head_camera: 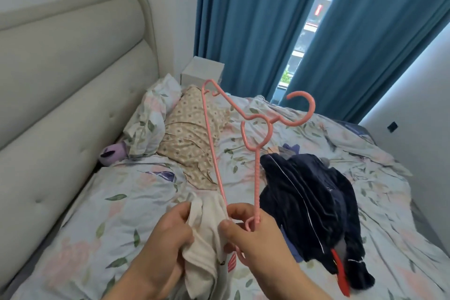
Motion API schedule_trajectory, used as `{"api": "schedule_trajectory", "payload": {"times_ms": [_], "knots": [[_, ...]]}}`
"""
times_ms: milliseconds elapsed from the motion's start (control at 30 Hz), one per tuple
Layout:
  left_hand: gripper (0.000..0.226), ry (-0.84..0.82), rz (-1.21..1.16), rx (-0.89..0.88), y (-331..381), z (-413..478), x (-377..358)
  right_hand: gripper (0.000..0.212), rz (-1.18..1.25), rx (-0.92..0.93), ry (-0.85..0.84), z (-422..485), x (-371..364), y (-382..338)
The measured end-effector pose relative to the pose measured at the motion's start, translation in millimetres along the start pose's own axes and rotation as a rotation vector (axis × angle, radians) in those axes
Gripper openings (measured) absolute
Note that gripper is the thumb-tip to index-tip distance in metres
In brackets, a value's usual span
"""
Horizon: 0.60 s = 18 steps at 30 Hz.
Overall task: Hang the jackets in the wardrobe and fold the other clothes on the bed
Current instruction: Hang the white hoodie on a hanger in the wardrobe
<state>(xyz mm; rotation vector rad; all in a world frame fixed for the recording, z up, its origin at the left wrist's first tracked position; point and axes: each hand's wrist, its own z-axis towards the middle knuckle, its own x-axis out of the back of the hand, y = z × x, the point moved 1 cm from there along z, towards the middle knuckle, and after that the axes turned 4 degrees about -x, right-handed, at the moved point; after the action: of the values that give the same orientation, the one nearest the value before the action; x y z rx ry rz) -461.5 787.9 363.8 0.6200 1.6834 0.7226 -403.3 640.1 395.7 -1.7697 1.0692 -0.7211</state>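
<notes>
Two pink plastic hangers (255, 153) rise in front of me, their hooks pointing up and right. My right hand (258, 238) grips their lower ends. A cream white garment (207, 234) hangs bunched from my left hand (165, 238), right beside the hangers and touching one of them. A dark navy jacket (311, 200) with thin white piping lies crumpled on the bed (73, 226) to my right, with a red piece (341, 275) and some blue cloth at its near end.
Pillows (185, 139) and a purple plush toy (113, 153) sit by the padded headboard (73, 105) on the left. A white box (202, 72) stands behind them. Blue curtains (243, 19) hang at the far side, a white wall (426, 117) at right.
</notes>
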Motion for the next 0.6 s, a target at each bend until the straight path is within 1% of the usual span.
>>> {"api": "schedule_trajectory", "payload": {"times_ms": [67,133,200,300,400,467,567,600], "knots": [[0.057,-0.017,-0.029,-0.006,3,5,-2,0.027,-0.030,0.015,-0.020,0,5,-2],[0.054,0.002,-0.037,-0.002,4,13,-2,0.041,0.021,-0.002,-0.054,0,7,-2],[0.052,0.029,-0.017,0.008,7,23,-2,0.045,0.170,-0.028,-0.116,2,8,-1],[0.055,0.031,-0.098,0.043,11,34,-8,0.048,0.413,-0.029,-0.154,7,15,1],[0.055,-0.010,-0.202,0.101,12,44,-19,0.041,0.465,0.001,-0.113,13,21,0],[0.059,0.009,-0.246,0.112,10,49,-23,0.036,0.456,0.022,-0.080,17,26,-2],[0.077,-0.003,-0.252,0.111,8,52,-27,0.034,0.359,0.033,-0.044,21,35,-7],[0.077,-0.026,-0.237,0.115,9,52,-28,0.030,0.319,0.028,-0.009,22,39,-8]]}}
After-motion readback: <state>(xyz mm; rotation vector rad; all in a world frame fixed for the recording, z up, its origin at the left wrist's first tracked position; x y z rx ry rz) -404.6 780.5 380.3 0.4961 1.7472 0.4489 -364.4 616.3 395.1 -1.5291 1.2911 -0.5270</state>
